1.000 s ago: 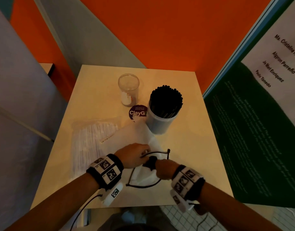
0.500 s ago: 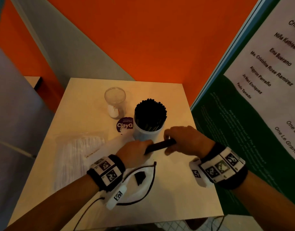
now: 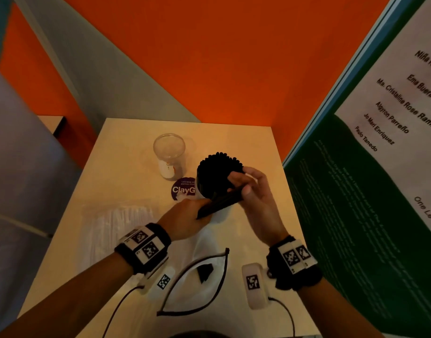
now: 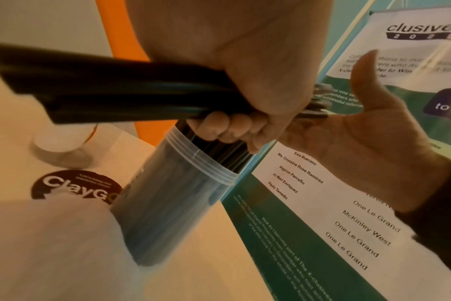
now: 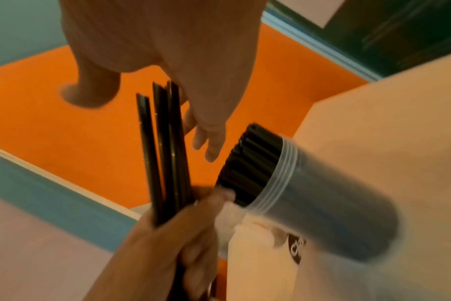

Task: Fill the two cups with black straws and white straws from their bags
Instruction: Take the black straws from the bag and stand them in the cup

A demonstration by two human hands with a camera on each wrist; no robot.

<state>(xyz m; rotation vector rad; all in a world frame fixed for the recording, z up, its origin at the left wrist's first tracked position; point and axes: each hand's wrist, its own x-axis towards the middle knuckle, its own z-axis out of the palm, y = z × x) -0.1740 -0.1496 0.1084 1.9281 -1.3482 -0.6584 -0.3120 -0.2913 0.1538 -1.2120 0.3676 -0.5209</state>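
My left hand [image 3: 185, 220] grips a small bundle of black straws [image 3: 217, 203] just in front of the tall clear cup [image 3: 217, 172], which is packed with black straws. The bundle tilts up to the right. My right hand [image 3: 256, 198] is open, and its palm [image 4: 361, 142] meets the bundle's far ends beside the cup's top. The right wrist view shows its fingers [image 5: 209, 142] straight above the straw tips [image 5: 165, 122]. A smaller clear cup [image 3: 169, 154] stands empty at the back left. The bag of white straws [image 3: 117, 225] lies flat at the left.
A limp clear bag with a black zip rim [image 3: 197, 284] lies near the front edge between my wrists. A round purple sticker [image 3: 182, 189] is on the table [image 3: 246, 147]. A green and white poster board [image 3: 356, 191] stands along the right edge; orange walls close the back.
Both hands left the zip bag with a bundle of black straws and rose toward the full cup. The right hand slid to the bundle's far end and opened.
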